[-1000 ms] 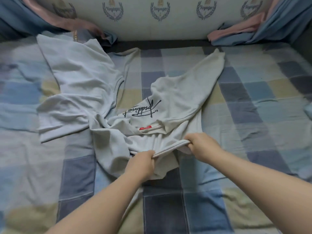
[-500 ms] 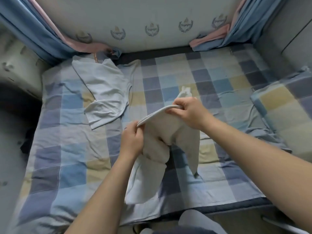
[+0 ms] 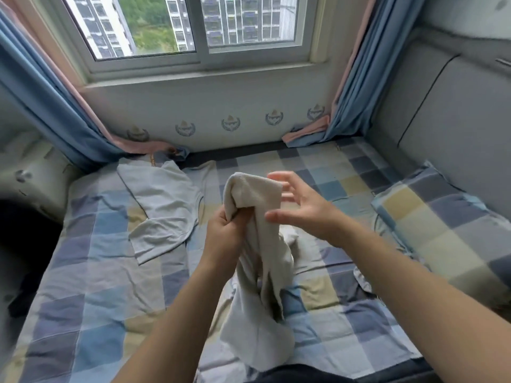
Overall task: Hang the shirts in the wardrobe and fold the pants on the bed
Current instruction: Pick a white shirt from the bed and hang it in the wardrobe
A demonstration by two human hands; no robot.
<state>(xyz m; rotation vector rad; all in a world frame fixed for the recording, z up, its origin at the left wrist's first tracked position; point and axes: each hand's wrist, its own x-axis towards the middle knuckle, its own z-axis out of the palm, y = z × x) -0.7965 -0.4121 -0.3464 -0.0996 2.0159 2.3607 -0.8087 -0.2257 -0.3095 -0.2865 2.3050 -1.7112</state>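
A cream shirt (image 3: 260, 272) hangs bunched above the bed, its lower part draping down toward the near edge. My left hand (image 3: 225, 234) grips it near the top, fingers curled round the fabric. Just to the right, my right hand (image 3: 301, 207) hovers with fingers spread and holds nothing; its fingertips are close to the folded top of the shirt. A second pale grey shirt (image 3: 163, 208) lies spread flat on the left half of the checked bed sheet (image 3: 91, 286).
A checked pillow (image 3: 448, 225) lies at the right by a padded grey headboard (image 3: 456, 114). Blue and pink curtains (image 3: 52, 111) hang at both sides of the window (image 3: 199, 26), their ends resting on the bed. A dark gap (image 3: 19, 258) runs along the bed's left side.
The cream shirt has been lifted off the bed and gathered into my left hand. My right hand has let go of it and opened. The camera has tilted up, so the window shows.
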